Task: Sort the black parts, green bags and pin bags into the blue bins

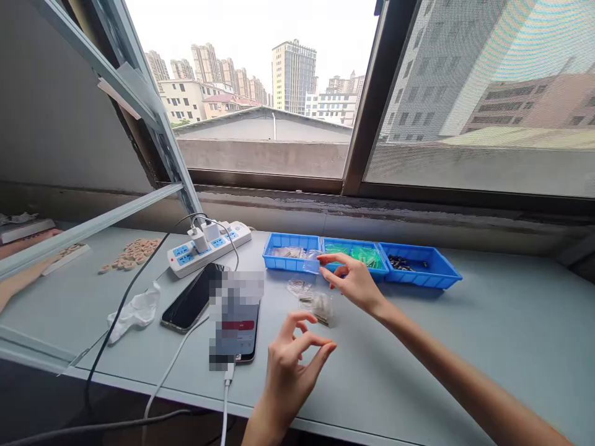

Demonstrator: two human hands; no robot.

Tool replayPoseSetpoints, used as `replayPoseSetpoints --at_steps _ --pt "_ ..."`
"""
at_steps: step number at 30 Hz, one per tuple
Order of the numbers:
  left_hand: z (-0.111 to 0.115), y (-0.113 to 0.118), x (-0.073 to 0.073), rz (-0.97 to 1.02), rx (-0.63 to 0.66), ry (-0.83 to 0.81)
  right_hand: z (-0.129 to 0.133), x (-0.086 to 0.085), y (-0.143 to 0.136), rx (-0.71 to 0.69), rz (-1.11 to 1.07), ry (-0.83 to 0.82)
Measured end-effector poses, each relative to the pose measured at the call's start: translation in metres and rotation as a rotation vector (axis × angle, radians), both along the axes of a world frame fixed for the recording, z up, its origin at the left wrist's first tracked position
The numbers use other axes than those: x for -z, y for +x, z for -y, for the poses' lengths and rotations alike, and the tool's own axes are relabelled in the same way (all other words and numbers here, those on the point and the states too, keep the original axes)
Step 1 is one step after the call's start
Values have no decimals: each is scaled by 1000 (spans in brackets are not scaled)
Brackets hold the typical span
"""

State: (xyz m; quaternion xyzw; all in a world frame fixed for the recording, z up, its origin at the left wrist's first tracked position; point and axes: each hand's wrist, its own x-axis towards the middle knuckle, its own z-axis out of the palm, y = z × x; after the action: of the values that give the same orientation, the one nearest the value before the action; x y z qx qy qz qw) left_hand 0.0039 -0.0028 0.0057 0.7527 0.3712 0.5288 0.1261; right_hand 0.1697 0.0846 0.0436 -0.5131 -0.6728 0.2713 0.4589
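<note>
My right hand (353,280) reaches over the front of the blue bins, its thumb and fingertips pinching a small clear plastic bag (310,262). The bag hangs before the left blue bin (274,260), which holds more clear bags. Green pieces (367,256) lie in the middle blue bin (380,272), and small dark parts (400,263) in the right blue bin (439,269). Nearer to me, my left hand (294,362) is raised above the table with thumb and index tips pressed together; whatever they may hold is too small to make out. Beyond it lie filled clear bags (318,305).
Left of my hands lie a dark phone (193,300) and a second phone (248,347) on a white cable (227,396). A power strip (218,246), crumpled tissue (137,313) and wooden pieces (134,253) are farther left. Another person's arm (21,279) shows behind the metal frame (93,229).
</note>
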Motion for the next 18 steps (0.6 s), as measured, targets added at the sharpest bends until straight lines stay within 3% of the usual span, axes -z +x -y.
replayPoseSetpoints --at_steps 7,12,15,18 --pt "-2 -3 2 -6 7 17 -25 -17 -7 37 101 -73" --pt "-4 -1 4 0 23 51 2 -13 9 11 392 5" --pt "-5 -1 5 -4 26 62 21 -1 13 28 606 -53" --pt "-4 -1 4 -17 38 58 31 10 12 7 666 -126"
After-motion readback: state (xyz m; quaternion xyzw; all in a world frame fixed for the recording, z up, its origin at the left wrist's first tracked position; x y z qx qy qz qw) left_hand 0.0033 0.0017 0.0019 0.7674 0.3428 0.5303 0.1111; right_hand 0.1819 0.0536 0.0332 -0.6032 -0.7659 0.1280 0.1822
